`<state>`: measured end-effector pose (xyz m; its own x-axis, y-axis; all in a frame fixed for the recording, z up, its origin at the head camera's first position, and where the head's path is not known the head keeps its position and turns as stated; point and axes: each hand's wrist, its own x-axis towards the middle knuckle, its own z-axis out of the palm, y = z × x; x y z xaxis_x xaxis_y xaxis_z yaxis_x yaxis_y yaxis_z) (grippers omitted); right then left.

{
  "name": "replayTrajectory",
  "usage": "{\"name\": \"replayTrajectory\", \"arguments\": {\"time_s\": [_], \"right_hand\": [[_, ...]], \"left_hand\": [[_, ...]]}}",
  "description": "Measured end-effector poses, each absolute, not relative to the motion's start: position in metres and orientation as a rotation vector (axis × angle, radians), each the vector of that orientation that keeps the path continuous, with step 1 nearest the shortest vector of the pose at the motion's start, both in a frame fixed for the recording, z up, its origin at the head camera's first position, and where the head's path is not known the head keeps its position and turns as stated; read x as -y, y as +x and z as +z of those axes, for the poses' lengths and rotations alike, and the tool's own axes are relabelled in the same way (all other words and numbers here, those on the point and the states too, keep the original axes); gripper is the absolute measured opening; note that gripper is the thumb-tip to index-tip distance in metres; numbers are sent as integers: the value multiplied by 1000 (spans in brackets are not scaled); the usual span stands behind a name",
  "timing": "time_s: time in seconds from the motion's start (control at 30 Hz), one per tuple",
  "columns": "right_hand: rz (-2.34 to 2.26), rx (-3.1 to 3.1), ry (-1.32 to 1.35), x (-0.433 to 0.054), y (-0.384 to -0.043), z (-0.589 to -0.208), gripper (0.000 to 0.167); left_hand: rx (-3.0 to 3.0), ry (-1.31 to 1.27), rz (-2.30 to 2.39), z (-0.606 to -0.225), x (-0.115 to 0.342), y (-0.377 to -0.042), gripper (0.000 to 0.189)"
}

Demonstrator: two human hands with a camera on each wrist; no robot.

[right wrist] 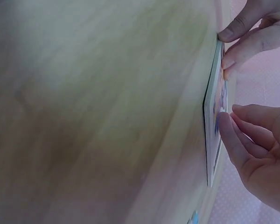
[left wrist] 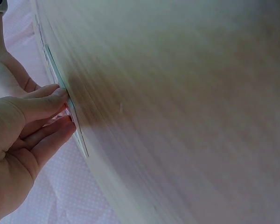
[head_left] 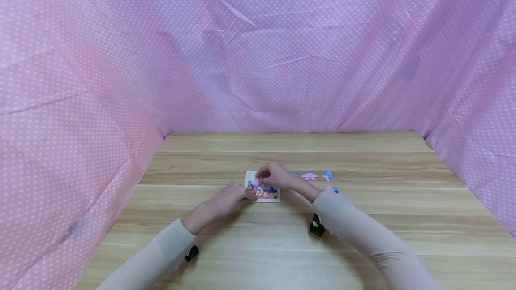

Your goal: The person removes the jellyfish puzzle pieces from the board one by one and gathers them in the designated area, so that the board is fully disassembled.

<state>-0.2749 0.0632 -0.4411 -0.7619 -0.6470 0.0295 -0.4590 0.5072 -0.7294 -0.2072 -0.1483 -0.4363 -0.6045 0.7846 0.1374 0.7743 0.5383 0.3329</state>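
Observation:
A jigsaw puzzle in a white frame (head_left: 263, 200) lies on the table, with pink, purple and yellow pieces (head_left: 268, 194) in its lower part. My left hand (head_left: 231, 198) rests at the frame's left side; its thumb touches the rim and its fingertips press on the puzzle. Over the upper part of the frame, my right hand (head_left: 276, 176) has thumb and forefinger together on a small pinkish puzzle piece (head_left: 255, 183), mostly hidden by the fingers. In the right wrist view, the right hand (right wrist: 261, 144) is bent close above the frame (right wrist: 209, 126), beside the left fingers.
Loose puzzle pieces lie right of the frame: a pink one (head_left: 309, 176), a blue and pink one (head_left: 327, 175) and another (head_left: 333, 189) partly behind the right sleeve. Black wrist devices (head_left: 316, 226) hang under both forearms. A pink dotted cloth (head_left: 258, 57) surrounds the wooden table (head_left: 250, 254).

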Motion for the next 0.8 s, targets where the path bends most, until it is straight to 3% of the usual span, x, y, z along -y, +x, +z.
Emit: {"name": "replayTrajectory", "arguments": {"time_s": [0.8], "right_hand": [[-1054,-2475,-1017,-46,-270,-439,19]], "left_hand": [[-2757,1410,539,-439,148,-205,18]]}}
